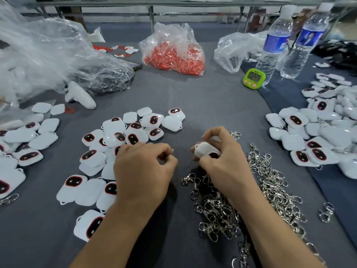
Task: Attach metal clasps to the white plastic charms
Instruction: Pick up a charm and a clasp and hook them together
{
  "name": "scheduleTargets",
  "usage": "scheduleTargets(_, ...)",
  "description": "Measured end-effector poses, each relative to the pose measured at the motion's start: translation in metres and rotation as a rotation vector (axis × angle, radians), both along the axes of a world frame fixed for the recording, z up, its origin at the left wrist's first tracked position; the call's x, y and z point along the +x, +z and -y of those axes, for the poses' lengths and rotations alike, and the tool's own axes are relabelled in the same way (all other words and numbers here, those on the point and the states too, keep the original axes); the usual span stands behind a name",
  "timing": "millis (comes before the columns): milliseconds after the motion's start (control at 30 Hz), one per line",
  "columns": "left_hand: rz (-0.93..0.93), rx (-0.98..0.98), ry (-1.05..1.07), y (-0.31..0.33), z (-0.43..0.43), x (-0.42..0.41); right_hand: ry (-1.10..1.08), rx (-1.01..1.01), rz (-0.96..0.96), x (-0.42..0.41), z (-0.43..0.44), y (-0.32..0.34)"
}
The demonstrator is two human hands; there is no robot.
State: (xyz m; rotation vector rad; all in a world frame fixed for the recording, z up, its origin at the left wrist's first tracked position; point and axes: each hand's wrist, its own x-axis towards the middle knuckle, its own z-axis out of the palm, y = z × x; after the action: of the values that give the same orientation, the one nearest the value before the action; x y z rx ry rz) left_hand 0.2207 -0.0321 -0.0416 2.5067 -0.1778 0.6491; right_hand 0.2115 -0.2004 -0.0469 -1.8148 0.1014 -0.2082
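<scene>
Two hands are working close, not touching.
Right hand is gripping a white charm; left hand, at its nine o'clock, is pinching a metal piece; clasps are lying at five o'clock.

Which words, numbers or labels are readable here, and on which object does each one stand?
Green timer: digits on its display, too blurred to read surely.
Left water bottle: white print on a blue label, too blurred to read.
Right water bottle: label print too small to read.
No other text shows.
</scene>
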Motion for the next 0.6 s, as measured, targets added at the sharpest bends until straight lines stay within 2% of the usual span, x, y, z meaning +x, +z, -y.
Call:
scheduleTargets(67,0.029,0.133,-0.016,-0.003,0.001,0.001,0.009,-0.016,0.001,0.0,0.001,0.0)
scheduleTargets(233,-0.009,0.304,-0.131,-0.006,0.013,0.0,-0.018,-0.187,0.036,0.0,0.001,-0.005)
scheduleTargets(467,-0.073,0.221,-0.192,-0.006,0.015,0.002,-0.031,-0.203,0.001,0.002,0.003,-0.005)
scheduleTargets(600,-0.024,0.247,-0.182,-0.007,0.016,0.002,-0.054,-0.334,-0.009,0.002,0.0,-0.006)
